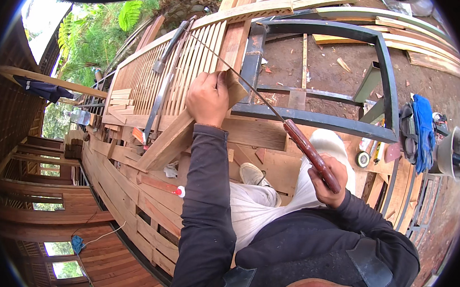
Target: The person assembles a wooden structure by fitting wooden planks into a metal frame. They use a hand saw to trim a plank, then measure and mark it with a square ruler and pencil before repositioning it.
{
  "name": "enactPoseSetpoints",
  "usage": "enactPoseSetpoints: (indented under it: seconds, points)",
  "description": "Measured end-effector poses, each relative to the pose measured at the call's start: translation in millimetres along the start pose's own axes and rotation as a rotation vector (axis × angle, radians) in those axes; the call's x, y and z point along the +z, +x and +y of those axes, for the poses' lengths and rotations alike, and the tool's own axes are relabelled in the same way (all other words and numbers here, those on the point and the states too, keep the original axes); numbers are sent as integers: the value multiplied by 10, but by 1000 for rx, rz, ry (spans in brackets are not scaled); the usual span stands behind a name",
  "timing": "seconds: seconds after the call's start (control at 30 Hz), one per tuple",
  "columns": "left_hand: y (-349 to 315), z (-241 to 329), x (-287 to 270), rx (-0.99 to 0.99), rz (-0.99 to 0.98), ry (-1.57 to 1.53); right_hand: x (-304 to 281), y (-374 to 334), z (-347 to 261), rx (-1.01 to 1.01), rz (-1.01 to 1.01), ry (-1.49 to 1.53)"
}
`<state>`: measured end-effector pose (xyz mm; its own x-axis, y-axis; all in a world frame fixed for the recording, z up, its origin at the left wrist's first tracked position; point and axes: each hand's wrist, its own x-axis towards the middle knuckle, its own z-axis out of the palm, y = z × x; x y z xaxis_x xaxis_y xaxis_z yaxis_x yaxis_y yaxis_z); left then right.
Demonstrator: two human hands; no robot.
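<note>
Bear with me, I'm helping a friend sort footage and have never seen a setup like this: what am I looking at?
There is no machine here, only two bare hands. The single picture comes from a wide fisheye camera worn on the head and looking down, so straight edges bend. The left hand grips a wooden beam; the right hand holds a long thin tool by its reddish-brown handle. Small wood strips lie on a slatted wooden panel. Toward the right are a dark metal frame and blue gloves.
</note>
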<state>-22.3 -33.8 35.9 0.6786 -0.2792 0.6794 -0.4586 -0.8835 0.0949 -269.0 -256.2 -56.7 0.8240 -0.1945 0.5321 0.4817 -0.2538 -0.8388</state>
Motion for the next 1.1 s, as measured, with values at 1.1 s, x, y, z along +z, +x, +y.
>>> enactPoseSetpoints:
  seconds: [1.1]
  points:
    - [37, 28, 3, -18, 0, -40, -77, -49, -186, 37, -33, 54]
